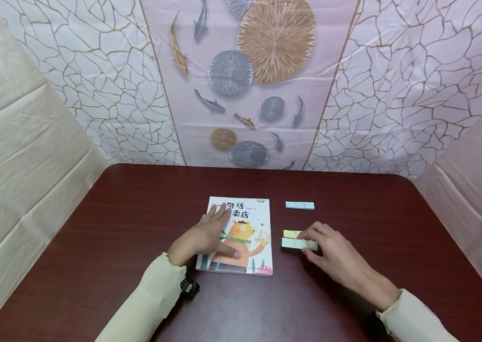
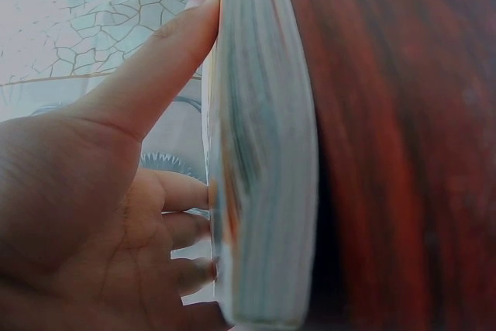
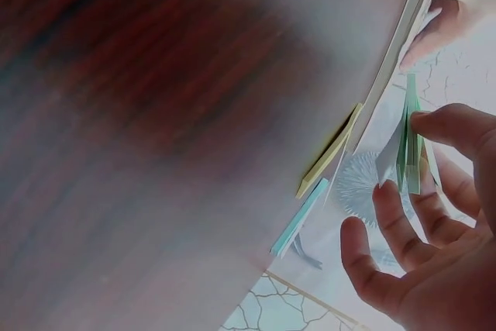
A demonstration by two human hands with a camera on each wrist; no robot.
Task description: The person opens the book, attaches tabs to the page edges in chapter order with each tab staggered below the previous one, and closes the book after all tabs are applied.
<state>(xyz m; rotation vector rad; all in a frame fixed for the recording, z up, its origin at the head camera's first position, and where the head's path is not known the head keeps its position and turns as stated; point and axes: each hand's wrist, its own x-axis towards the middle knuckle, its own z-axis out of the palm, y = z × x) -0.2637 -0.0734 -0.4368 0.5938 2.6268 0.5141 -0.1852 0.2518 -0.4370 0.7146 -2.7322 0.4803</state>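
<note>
A picture book (image 1: 258, 213) with an orange cat on its white cover lies flat on the table. My left hand (image 1: 207, 236) rests on its left half with fingers spread; in the left wrist view the thumb and fingertips touch the cover beside the thick page edges (image 2: 271, 153). Right of the book, my right hand (image 1: 337, 251) pinches a pale green sticky-note pad (image 1: 293, 243) by its right end. In the right wrist view the green pad (image 3: 411, 145) is held off the table, its sheets slightly fanned. Just behind it lies a yellow pad (image 1: 290, 233), partly hidden by the fingers.
A light blue pad (image 1: 300, 205) lies farther back, beyond the yellow one. The dark red-brown table (image 1: 138, 204) has a patterned cloth (image 1: 241, 109) hanging behind it and pale cloth walls (image 1: 23, 142) at both sides. A black strap (image 1: 189, 287) sits at the left wrist.
</note>
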